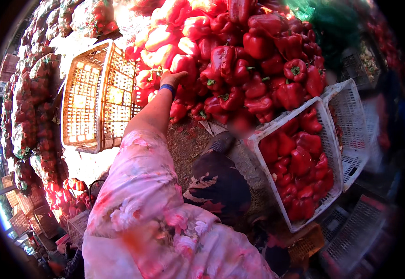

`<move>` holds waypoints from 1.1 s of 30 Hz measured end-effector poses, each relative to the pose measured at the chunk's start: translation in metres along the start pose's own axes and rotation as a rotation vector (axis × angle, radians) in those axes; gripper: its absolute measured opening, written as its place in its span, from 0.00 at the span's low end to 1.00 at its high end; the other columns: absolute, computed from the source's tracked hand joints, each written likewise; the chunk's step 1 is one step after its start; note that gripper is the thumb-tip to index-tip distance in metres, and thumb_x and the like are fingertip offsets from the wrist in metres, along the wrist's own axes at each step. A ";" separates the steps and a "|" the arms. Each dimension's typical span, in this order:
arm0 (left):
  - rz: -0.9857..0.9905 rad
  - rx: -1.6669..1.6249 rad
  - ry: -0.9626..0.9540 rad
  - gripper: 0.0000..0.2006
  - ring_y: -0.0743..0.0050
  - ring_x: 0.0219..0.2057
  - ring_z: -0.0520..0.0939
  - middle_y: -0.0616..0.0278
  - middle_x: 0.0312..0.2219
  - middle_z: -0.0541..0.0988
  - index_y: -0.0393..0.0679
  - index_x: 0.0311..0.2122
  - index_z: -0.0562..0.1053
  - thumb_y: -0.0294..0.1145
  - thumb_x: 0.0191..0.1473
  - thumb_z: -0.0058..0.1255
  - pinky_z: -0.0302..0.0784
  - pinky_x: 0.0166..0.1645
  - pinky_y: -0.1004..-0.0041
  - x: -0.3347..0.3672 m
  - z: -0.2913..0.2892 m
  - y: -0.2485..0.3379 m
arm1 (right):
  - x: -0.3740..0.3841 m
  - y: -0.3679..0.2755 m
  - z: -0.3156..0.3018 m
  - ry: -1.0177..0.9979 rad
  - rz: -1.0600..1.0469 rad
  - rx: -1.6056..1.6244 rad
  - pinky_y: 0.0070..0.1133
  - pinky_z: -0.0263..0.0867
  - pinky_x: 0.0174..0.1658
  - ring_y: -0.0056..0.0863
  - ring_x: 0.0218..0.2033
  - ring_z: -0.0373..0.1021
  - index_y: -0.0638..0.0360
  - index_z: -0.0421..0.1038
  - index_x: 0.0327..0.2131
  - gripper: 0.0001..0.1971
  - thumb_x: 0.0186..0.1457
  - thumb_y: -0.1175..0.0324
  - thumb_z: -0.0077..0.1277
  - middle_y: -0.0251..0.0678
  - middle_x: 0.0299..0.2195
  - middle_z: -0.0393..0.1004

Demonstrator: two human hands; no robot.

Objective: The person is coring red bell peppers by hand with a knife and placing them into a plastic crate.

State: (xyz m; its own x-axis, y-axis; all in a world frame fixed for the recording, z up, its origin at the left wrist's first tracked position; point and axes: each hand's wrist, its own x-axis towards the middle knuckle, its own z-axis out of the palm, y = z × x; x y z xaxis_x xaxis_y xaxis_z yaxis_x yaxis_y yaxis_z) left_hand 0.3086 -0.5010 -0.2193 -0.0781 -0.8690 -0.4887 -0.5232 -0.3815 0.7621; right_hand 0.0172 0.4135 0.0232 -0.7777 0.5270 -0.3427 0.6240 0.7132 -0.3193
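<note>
My left hand (171,80), with a blue band at the wrist, reaches into a big heap of red bell peppers. It grips a red bell pepper (184,65) at the near left side of the heap; the thumb lies across it and the other fingers are partly hidden. A pink floral sleeve (142,181) covers most of that arm. My right hand does not show. To the right of the heap, a white plastic crate (258,144) stands tilted and holds many red bell peppers (301,160).
Two yellowish crates (101,100) stand left of my hand. Another white crate (351,121) sits against the filled one. Net sacks of peppers (39,107) are stacked at the far left, and green netting (332,23) lies at the back right. My dark-clothed leg (221,186) is below the heap.
</note>
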 end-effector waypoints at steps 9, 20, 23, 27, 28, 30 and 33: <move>-0.026 0.204 0.030 0.31 0.63 0.35 0.87 0.48 0.34 0.85 0.31 0.38 0.79 0.49 0.37 0.73 0.82 0.38 0.66 0.019 0.005 0.011 | -0.023 -0.076 0.014 -0.032 -0.190 0.023 0.24 0.72 0.43 0.29 0.42 0.75 0.55 0.71 0.54 0.19 0.61 0.61 0.50 0.37 0.48 0.76; -0.086 -0.471 -0.155 0.34 0.66 0.28 0.83 0.53 0.34 0.82 0.38 0.54 0.70 0.36 0.40 0.70 0.81 0.30 0.70 -0.012 0.010 -0.006 | -0.111 -0.164 0.052 0.094 -1.144 -0.606 0.23 0.73 0.42 0.27 0.39 0.76 0.51 0.75 0.50 0.15 0.61 0.67 0.50 0.32 0.46 0.77; 0.038 -0.331 -0.054 0.37 0.62 0.37 0.84 0.53 0.40 0.81 0.37 0.57 0.69 0.32 0.39 0.69 0.82 0.40 0.66 -0.062 0.018 0.013 | -0.141 -0.182 0.068 -0.238 -0.761 0.143 0.23 0.71 0.32 0.26 0.29 0.74 0.53 0.75 0.49 0.15 0.59 0.65 0.52 0.32 0.43 0.78; 0.237 -0.465 -0.254 0.39 0.61 0.43 0.83 0.53 0.46 0.79 0.37 0.60 0.67 0.28 0.38 0.69 0.81 0.49 0.64 -0.142 0.031 0.056 | -0.224 -0.239 0.102 -0.467 -0.332 0.514 0.18 0.60 0.19 0.19 0.16 0.64 0.60 0.71 0.55 0.21 0.59 0.65 0.49 0.32 0.30 0.76; 0.286 -0.518 -0.328 0.40 0.61 0.45 0.82 0.53 0.48 0.78 0.37 0.60 0.66 0.27 0.38 0.68 0.81 0.51 0.64 -0.170 0.034 0.074 | -0.238 -0.246 0.108 -0.560 -0.394 0.512 0.17 0.60 0.20 0.17 0.16 0.64 0.62 0.68 0.58 0.23 0.59 0.66 0.49 0.31 0.29 0.75; 0.471 -0.513 -0.418 0.42 0.62 0.49 0.80 0.55 0.50 0.77 0.39 0.62 0.65 0.26 0.37 0.68 0.78 0.55 0.64 -0.236 0.044 0.121 | -0.268 -0.264 0.119 -0.752 -0.500 0.541 0.16 0.61 0.21 0.15 0.17 0.64 0.65 0.62 0.63 0.28 0.60 0.68 0.48 0.29 0.27 0.74; 0.598 -0.554 -0.642 0.45 0.63 0.53 0.77 0.58 0.52 0.75 0.41 0.64 0.64 0.24 0.35 0.69 0.76 0.58 0.64 -0.312 0.070 0.174 | -0.311 -0.298 0.113 -0.817 -0.767 0.604 0.15 0.62 0.21 0.13 0.17 0.65 0.64 0.58 0.66 0.29 0.62 0.69 0.46 0.29 0.26 0.74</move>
State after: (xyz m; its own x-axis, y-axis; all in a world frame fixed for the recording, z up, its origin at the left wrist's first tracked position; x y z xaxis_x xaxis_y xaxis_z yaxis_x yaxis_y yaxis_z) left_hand 0.1828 -0.2738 0.0358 -0.7189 -0.6947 0.0235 0.2012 -0.1756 0.9637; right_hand 0.0817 -0.0150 0.1250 -0.8143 -0.5159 -0.2661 0.1392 0.2716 -0.9523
